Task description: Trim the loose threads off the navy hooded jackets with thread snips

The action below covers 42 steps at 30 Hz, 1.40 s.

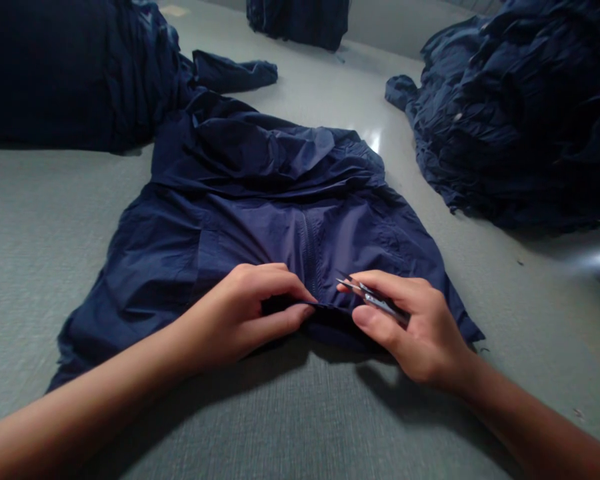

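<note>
two hands work the near hem of the navy jacket (280, 220), spread flat on the grey bench (40, 227). my left hand (245, 310) pinches the hem edge by the zip; my right hand (410, 327) is closed around small thread snips (373, 297). i'd keep the hem taut and cut only loose thread, clear of the cloth; navy piles (525, 107) lie well apart

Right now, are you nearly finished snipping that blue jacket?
In hand: the left hand pinches the hem of the navy nylon jacket spread on the grey table, while the right hand holds small metal thread snips there. The heaped navy garments could be done or waiting; I cannot tell.
</note>
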### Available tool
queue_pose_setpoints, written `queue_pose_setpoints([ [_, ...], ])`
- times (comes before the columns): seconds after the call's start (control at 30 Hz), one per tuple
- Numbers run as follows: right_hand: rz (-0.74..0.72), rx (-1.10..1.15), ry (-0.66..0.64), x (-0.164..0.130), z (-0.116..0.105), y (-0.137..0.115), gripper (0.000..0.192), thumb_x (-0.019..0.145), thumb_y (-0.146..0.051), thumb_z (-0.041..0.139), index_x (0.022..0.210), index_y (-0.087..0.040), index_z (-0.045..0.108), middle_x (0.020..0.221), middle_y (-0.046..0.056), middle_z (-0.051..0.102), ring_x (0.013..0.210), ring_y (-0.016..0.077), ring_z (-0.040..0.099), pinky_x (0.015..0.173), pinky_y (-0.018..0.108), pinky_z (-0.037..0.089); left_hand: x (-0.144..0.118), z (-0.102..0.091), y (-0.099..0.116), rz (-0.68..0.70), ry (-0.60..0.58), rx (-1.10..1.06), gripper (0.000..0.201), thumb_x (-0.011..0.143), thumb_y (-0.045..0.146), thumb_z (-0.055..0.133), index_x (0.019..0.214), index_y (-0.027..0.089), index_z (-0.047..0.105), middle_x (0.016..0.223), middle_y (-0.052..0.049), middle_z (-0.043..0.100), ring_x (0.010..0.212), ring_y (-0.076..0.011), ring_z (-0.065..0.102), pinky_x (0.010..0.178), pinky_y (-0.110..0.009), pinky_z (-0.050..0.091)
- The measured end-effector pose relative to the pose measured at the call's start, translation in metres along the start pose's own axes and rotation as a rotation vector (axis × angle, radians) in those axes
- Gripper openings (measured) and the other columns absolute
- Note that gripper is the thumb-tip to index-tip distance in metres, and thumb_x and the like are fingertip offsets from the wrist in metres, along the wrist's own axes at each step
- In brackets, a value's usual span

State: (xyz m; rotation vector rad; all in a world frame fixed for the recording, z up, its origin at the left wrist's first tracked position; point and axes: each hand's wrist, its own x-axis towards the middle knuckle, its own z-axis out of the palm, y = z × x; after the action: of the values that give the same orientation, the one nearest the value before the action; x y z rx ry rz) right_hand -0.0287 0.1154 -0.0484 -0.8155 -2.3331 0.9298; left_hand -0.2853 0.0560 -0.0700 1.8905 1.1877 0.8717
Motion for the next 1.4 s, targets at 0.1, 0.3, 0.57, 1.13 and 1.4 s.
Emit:
queue_pose_setpoints([
  [0.1, -0.114, -0.116, 0.064, -0.008, -0.004, -0.006, 0.026, 0.101, -0.025, 0.064, 0.124, -0.02, 0.074, 0.104, 0.008, 0.084, 0.081, 0.0225, 0.08, 0.07, 0.032, 0.064, 0.002, -0.002, 0.001, -0.069, -0.015, -0.062, 0.017, 0.1, 0.026, 0.067, 0.086, 0.019, 0.075, 0.076, 0.004, 0.067, 0.067, -0.0084, 0.06, 0.064, -0.021, 0.043],
  [0.3, -0.147, -0.176, -0.037, -0.009, 0.001, -0.008, 0.035, 0.099, -0.019, 0.069, 0.133, -0.014, 0.074, 0.125, 0.012, 0.082, 0.105, 0.0257, 0.082, 0.089, 0.032, 0.068, 0.006, -0.002, 0.001, -0.134, -0.072, -0.104, 0.025, 0.102, 0.033, 0.066, 0.083, 0.018, 0.074, 0.076, 0.003, 0.067, 0.07, -0.0103, 0.059, 0.065, -0.023, 0.042],
  [0.57, -0.102, -0.151, -0.083, -0.001, 0.001, -0.006, 0.031, 0.098, -0.019, 0.072, 0.127, -0.012, 0.078, 0.125, 0.011, 0.081, 0.107, 0.0249, 0.082, 0.09, 0.029, 0.066, 0.004, -0.003, 0.001, -0.145, -0.079, -0.103, 0.022, 0.1, 0.034, 0.066, 0.088, 0.017, 0.076, 0.081, 0.002, 0.07, 0.073, -0.0116, 0.062, 0.066, -0.024, 0.042],
  [1.13, -0.081, -0.074, -0.059, 0.005, 0.007, -0.006, 0.028, 0.096, -0.019, 0.075, 0.123, -0.013, 0.081, 0.119, 0.009, 0.083, 0.102, 0.0225, 0.083, 0.091, 0.025, 0.065, 0.003, 0.0, -0.002, -0.091, -0.03, -0.031, 0.02, 0.098, 0.03, 0.066, 0.086, 0.017, 0.075, 0.078, 0.001, 0.068, 0.071, -0.0118, 0.061, 0.066, -0.025, 0.041],
  [1.4, -0.056, -0.099, -0.066, 0.003, 0.008, -0.004, 0.028, 0.095, -0.021, 0.076, 0.123, -0.017, 0.082, 0.118, 0.007, 0.084, 0.102, 0.0233, 0.083, 0.094, 0.029, 0.064, 0.003, 0.0, 0.0, -0.089, -0.027, -0.033, 0.018, 0.098, 0.029, 0.066, 0.088, 0.017, 0.075, 0.079, 0.001, 0.068, 0.071, -0.012, 0.061, 0.066, -0.026, 0.041],
])
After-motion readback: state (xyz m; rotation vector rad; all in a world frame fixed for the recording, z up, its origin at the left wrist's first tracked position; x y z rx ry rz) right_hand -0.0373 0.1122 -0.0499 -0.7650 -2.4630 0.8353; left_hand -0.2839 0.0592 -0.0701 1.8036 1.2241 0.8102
